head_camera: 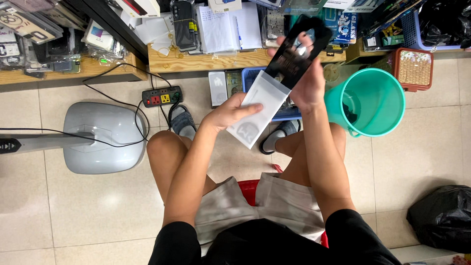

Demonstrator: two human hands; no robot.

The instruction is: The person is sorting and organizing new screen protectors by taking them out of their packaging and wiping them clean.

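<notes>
I sit on a red stool and look down at my knees. My left hand point(230, 112) holds the lower end of a white flat sleeve-shaped package point(260, 105). A black phone case point(297, 51) sticks halfway out of the sleeve's top end. My right hand point(306, 83) grips that black case from the right side, with fingers behind its upper part. Both hands are above the floor, in front of a low wooden shelf.
A teal plastic bucket point(375, 98) stands right of my right knee. A grey fan base point(100, 137) and a power strip point(162, 95) lie left. A blue basket point(252, 73), a woven box point(413, 68), shelves of packaged accessories and a black bag point(441, 218) surround me.
</notes>
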